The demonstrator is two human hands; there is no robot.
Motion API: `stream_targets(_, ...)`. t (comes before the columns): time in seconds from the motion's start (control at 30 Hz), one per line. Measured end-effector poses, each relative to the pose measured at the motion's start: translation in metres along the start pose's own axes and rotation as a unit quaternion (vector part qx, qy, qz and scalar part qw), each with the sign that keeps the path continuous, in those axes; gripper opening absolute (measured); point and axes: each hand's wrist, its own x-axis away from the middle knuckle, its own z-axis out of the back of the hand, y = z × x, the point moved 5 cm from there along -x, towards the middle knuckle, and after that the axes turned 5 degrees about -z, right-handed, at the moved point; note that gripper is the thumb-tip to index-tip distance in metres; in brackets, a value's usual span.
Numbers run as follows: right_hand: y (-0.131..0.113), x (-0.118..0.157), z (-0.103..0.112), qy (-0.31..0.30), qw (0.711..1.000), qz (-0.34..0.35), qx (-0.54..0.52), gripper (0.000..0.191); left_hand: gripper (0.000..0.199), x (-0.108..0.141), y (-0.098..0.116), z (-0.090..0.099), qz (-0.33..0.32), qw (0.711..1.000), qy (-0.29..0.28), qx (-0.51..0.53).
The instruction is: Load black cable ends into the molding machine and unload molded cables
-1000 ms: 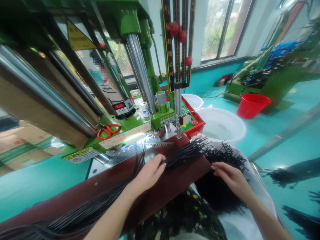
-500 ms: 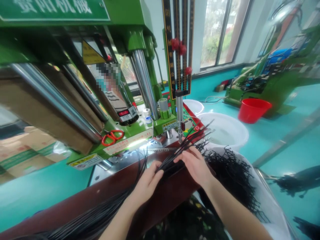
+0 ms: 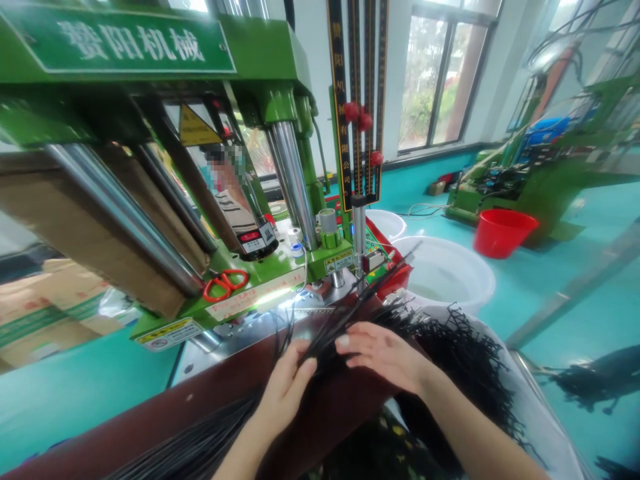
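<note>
Black cables (image 3: 327,345), many, at two hands (image 3: 289,381)

Factory workshop: green machinery (image 3: 290,50), white tubs (image 3: 445,270)

Right hand (image 3: 387,353) now nearer left hand (image 3: 287,385)

Can read 赞阳机械 on the green plate (image 3: 127,44), left, plus 赞阳机械有限公司 down the black strip (image 3: 341,107) further right. Can't decipher the yellow triangle (image 3: 196,130) tbh.
</note>
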Motion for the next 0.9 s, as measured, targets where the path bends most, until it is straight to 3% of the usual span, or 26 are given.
stream_targets(0.07,-0.019,0.000,-0.004,0.011,0.994,0.068,-0.085,0.043,0.022,0.008,0.004,-0.009,-0.015,0.996,-0.035,-0.086)
stream_targets(0.13,-0.033,0.000,0.002,0.072,0.983,0.110,-0.129,0.030,0.024,0.019,0.008,-0.023,-0.033,0.986,-0.081,-0.145)
stream_targets(0.23,-0.042,0.006,0.007,0.116,0.982,0.118,-0.092,0.015,0.026,0.039,0.008,-0.049,-0.019,0.963,-0.172,-0.206)
stream_targets(0.33,-0.033,0.016,-0.004,0.060,0.995,0.076,0.033,0.021,0.022,0.062,-0.002,-0.073,0.040,0.933,-0.292,-0.208)
stream_targets(0.4,-0.019,0.024,-0.015,0.006,0.988,0.038,0.147,0.024,0.017,0.075,-0.004,-0.081,0.084,0.935,-0.332,-0.086)
stream_targets(0.5,0.002,0.031,-0.030,-0.084,0.961,0.043,0.261,0.026,0.023,0.082,0.006,-0.086,0.131,0.936,-0.293,0.145)
stream_targets(0.6,0.024,0.031,-0.035,-0.132,0.944,0.056,0.298,0.026,0.040,0.072,0.023,-0.098,0.157,0.919,-0.215,0.291)
stream_targets(0.67,0.037,0.029,-0.031,-0.111,0.948,0.032,0.298,0.026,0.042,0.060,0.031,-0.109,0.179,0.899,-0.120,0.381)
stream_targets(0.77,0.045,0.023,-0.020,-0.057,0.977,-0.008,0.203,0.030,0.042,0.048,0.031,-0.126,0.218,0.833,0.006,0.508)
stream_targets(0.83,0.037,0.018,-0.013,-0.028,0.995,-0.006,0.097,0.036,0.040,0.046,0.029,-0.136,0.237,0.816,0.011,0.527)
stream_targets(0.9,0.019,0.013,-0.004,0.009,1.000,0.024,0.016,0.039,0.036,0.047,0.026,-0.141,0.248,0.829,-0.007,0.501)
